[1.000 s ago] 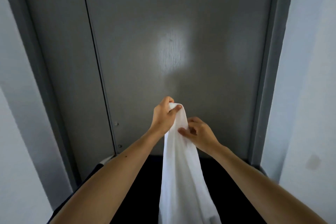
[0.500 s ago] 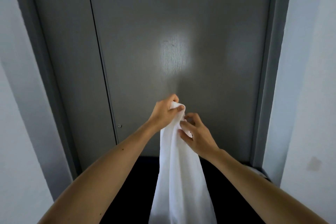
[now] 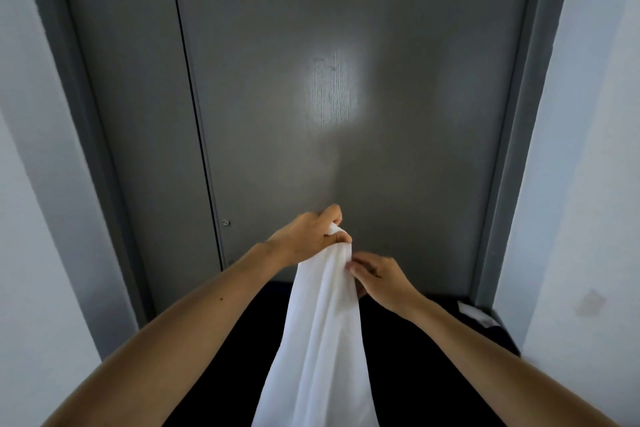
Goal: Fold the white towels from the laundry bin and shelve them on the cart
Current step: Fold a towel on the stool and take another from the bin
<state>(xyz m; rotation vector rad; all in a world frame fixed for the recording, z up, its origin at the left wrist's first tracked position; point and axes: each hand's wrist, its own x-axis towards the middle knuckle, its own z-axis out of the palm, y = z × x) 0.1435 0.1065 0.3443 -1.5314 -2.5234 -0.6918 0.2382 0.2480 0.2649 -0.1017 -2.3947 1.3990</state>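
Hanging from the left hand's (image 3: 304,236) pinch, the white towel (image 3: 322,340) is still gripped just below by the right hand (image 3: 381,282).

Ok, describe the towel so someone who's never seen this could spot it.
Find the tall grey door filling the view. Before its lower part, the left hand pinches the top of a long white cloth towel, and the right hand holds its edge just below. It is the only hanging white cloth, bright against the dark beneath it.
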